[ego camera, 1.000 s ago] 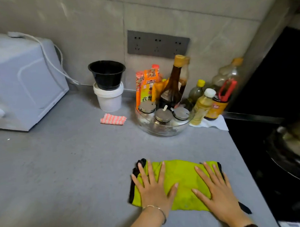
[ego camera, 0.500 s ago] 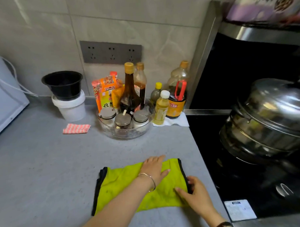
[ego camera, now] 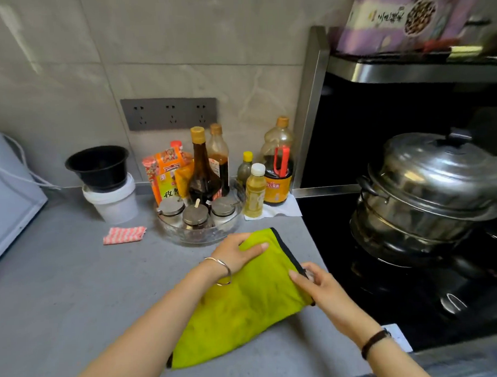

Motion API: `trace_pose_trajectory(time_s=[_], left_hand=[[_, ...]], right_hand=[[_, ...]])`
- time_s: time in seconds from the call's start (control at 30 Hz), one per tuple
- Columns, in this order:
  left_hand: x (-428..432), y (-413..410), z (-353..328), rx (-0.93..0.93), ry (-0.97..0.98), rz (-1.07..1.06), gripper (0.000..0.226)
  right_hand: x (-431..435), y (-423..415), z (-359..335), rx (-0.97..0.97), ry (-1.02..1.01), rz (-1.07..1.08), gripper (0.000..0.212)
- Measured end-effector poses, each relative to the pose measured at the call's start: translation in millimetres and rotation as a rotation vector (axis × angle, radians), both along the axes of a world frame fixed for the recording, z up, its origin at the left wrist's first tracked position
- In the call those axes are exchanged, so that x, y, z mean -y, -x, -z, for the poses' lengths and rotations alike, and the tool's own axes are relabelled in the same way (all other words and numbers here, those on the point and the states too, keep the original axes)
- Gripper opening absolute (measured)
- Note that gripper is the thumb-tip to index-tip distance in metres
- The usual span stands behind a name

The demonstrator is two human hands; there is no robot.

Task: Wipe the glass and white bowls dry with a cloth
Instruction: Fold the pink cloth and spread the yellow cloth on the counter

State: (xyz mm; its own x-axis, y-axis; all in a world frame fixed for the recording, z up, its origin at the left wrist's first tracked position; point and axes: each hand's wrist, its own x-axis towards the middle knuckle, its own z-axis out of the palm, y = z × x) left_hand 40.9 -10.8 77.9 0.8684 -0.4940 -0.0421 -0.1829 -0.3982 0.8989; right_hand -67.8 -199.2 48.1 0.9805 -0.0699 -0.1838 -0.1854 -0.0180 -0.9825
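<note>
Head view: left hand (ego camera: 238, 252) grips far end of cloth (ego camera: 246, 309), thumb on top. Cloth lies under and between both hands on grey counter (ego camera: 76, 293); yellow-green, black-trimmed, creased. Right hand (ego camera: 320, 288) pinches its black right edge.

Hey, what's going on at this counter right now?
A person is handling a yellow-green cloth on the grey counter. The left grip holds its far corner, and the right grip pinches its black-trimmed edge beside the stove. The glass bowl behind the cloth holds spice jars. No bowl is being wiped yet.
</note>
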Motion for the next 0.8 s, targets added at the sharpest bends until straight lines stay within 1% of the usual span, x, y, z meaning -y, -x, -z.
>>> trace_pose_trajectory(time_s=[0.1, 0.17, 0.23, 0.3, 0.37, 0.47, 0.53, 0.57, 0.6, 0.63, 0.67, 0.73, 0.77, 0.8], left_hand=[[-10, -7, -50, 0.079, 0.126, -0.064, 0.006], [-13, -8, -80, 0.105, 0.238, -0.101, 0.01], [-15, -4, -104, 0.133, 0.305, -0.121, 0.013], [-17, 2, -117, 0.155, 0.347, -0.111, 0.016], [-21, 12, -119, 0.123, 0.386, -0.066, 0.018], [-32, 35, -95, 0.055, 0.358, 0.013, 0.019], [-42, 56, -57, -0.04, 0.28, 0.083, 0.021], [-49, 70, -35, -0.109, 0.246, 0.119, 0.018], [-55, 84, -12, -0.194, 0.238, 0.16, 0.009], [-60, 96, 8, -0.281, 0.236, 0.2, 0.009], [-66, 107, 26, -0.349, 0.223, 0.228, 0.025], [-73, 119, 50, -0.452, 0.184, 0.25, 0.046], [-73, 121, 58, -0.494, 0.178, 0.229, 0.054], [-72, 120, 60, -0.524, 0.186, 0.183, 0.06]], right_hand=[[-1, -24, -57, 0.202, 0.106, 0.056, 0.006], [-1, -33, -94, 0.32, 0.195, 0.06, 0.007], [0, -34, -129, 0.415, 0.277, 0.058, 0.007], [0, -27, -155, 0.477, 0.338, 0.06, 0.008], [-1, -15, -165, 0.491, 0.318, 0.059, 0.012], [1, 8, -148, 0.381, 0.24, -0.029, 0.02], [6, 26, -117, 0.228, 0.205, -0.162, 0.017], [9, 37, -98, 0.133, 0.177, -0.234, 0.015], [10, 47, -79, 0.032, 0.15, -0.301, 0.014], [12, 57, -60, -0.068, 0.132, -0.366, 0.013], [12, 66, -44, -0.15, 0.123, -0.432, 0.013], [12, 74, -18, -0.251, 0.117, -0.508, 0.011], [13, 75, -9, -0.275, 0.11, -0.504, 0.016], [14, 72, -2, -0.273, 0.108, -0.462, 0.026]])
